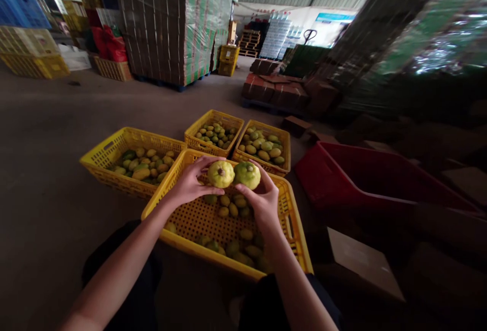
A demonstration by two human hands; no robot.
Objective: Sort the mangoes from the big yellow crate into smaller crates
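My left hand (189, 183) holds a yellow-green fruit (220, 173) up over the nearest yellow crate (292, 219). My right hand (262, 201) holds a greener fruit (247, 174) right beside it, and the two fruits touch. Below them, several small yellow-green fruits (232, 208) lie on the crate's perforated floor. Both forearms reach in from the bottom of the view.
Three more yellow crates (110, 151) (198, 138) (283, 145) with fruit stand behind the near one. A red crate (342, 184) sits to the right, with flat cardboard (361, 262) in front of it. Wrapped pallets of boxes (171, 21) rise at the back and right.
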